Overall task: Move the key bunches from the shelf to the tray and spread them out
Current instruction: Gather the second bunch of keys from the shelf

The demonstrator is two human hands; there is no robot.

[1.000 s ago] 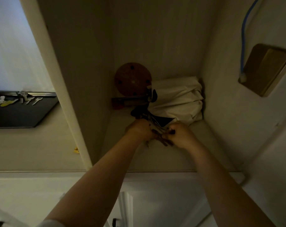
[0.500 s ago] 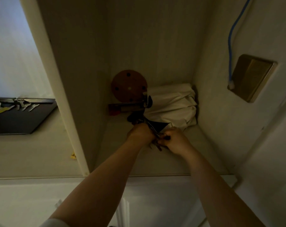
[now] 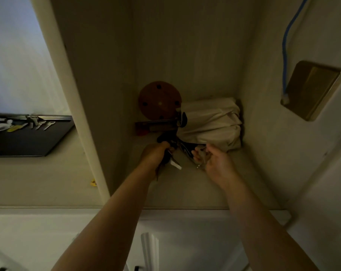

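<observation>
Key bunches: 1 in left hand, 1 in right hand.

Dark key bunch gripped in left hand on the shelf, pale tag dangling at its 5 o'clock. Second, dim bunch at 3 o'clock, held in right hand. Black tray far off at 9 o'clock, with keys along its far edge.
</observation>
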